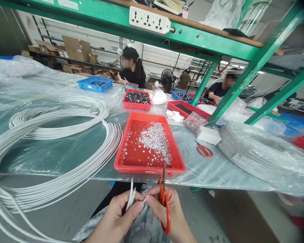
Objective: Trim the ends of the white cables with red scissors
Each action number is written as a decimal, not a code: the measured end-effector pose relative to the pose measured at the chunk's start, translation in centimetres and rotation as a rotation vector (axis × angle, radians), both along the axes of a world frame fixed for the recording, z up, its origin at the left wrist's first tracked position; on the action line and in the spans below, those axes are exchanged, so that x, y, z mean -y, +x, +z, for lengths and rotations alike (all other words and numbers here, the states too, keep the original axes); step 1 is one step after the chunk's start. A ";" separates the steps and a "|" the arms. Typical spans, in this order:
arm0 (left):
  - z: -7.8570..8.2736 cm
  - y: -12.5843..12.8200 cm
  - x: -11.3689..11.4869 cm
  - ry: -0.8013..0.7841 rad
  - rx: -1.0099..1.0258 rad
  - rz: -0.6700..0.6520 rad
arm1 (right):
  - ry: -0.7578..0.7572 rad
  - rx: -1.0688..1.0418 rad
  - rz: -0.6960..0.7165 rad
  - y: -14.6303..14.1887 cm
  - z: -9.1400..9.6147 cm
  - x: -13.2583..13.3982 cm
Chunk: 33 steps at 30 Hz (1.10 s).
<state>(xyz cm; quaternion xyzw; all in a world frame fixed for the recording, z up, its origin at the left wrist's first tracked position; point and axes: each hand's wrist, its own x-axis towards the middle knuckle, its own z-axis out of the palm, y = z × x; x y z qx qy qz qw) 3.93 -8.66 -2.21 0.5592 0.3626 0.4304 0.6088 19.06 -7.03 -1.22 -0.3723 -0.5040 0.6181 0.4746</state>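
My left hand (121, 214) is closed around several white cables (131, 197), whose cut ends stick up between the fingers. My right hand (168, 206) carries scissors with orange handles (167, 212), blades pointing up. Its thumb and forefinger meet the left fingertips at the tip of one cable. Just beyond both hands, at the table edge, sits a red tray (120, 167) with many small silvery scraps (155, 140) heaped on its right side. Large coils of white cable (73, 175) lie on the left of the table.
A second pair of scissors (205, 151) lies by a white box (209, 135). A wrapped cable coil (258, 155) is on the right. Red (137, 107) and blue (95, 88) trays of dark parts stand behind. A green frame (222, 91) crosses overhead. Other people sit beyond.
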 end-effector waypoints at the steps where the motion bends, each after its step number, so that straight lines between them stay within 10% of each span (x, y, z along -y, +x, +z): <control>1: -0.1 0.0 0.0 0.003 -0.005 0.005 | 0.001 0.016 -0.003 0.0 0.1 0.0; 12: -0.1 0.2 0.0 0.220 -0.086 0.112 | 0.031 0.004 -0.090 -0.1 -0.4 0.3; 20: -0.5 0.3 0.0 -0.036 0.110 0.138 | 0.067 -0.008 -0.001 0.4 0.3 0.0; 33: -0.2 0.4 0.0 -0.368 0.406 -0.248 | 0.094 0.094 0.195 0.2 0.3 -0.7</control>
